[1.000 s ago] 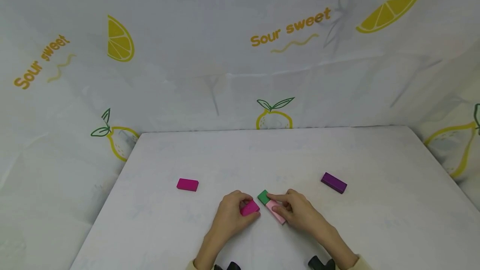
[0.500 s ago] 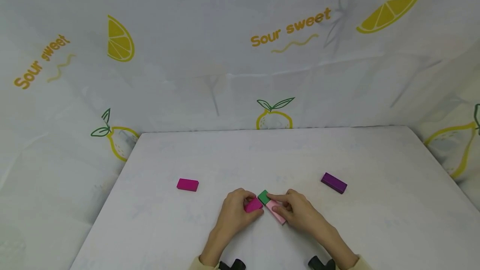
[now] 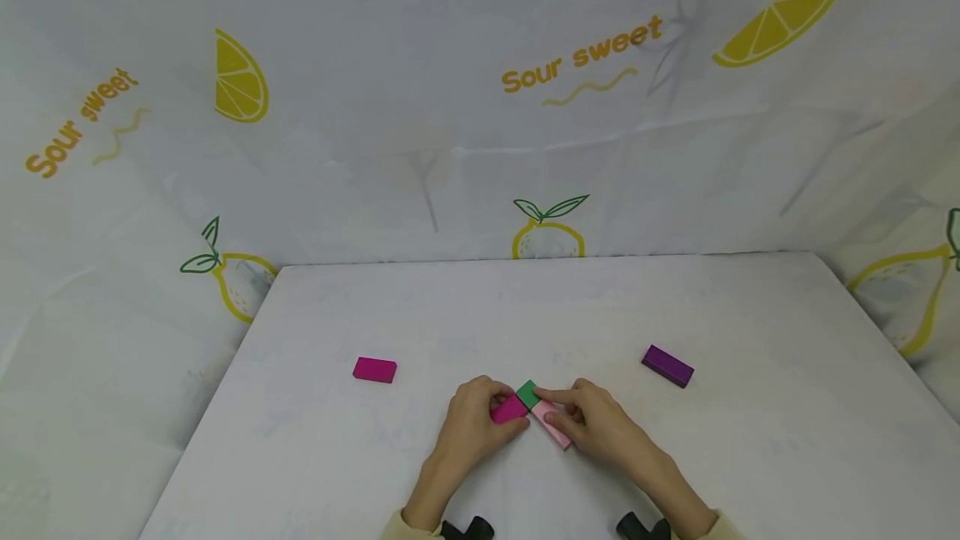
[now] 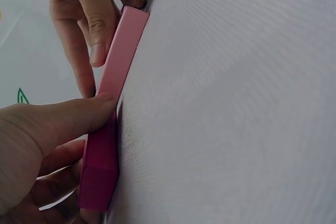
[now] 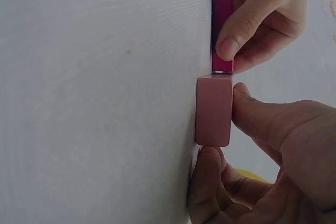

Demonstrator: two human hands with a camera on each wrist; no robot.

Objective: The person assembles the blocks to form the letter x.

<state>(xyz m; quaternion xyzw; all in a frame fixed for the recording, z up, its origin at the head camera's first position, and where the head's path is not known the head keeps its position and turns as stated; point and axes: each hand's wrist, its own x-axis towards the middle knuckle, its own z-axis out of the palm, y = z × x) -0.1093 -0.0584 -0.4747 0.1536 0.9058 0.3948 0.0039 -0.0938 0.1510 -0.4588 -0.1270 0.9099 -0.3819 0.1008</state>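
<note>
My left hand [image 3: 468,419] pinches a magenta block [image 3: 509,409] between thumb and fingers, flat on the white table. One end of this block meets the side of a small green block [image 3: 527,394]. A light pink block [image 3: 550,428] lies end to end with the green one, at an angle to the magenta block. My right hand [image 3: 603,423] grips the pink block, thumb on one side and fingers on the other, its index fingertip on the green block. In the left wrist view, the left thumb lies across where the magenta block [image 4: 100,156] and pink block [image 4: 123,45] appear to join.
Another magenta block [image 3: 375,370] lies on the table [image 3: 480,315] to the left. A dark purple block [image 3: 667,366] lies to the right. Behind the table hangs a white cloth [image 3: 360,107] printed with lemons and lettering.
My left hand has slid the magenta block right and slightly away from me, closing its gap to the green block. The right hand and the other blocks have stayed put.
</note>
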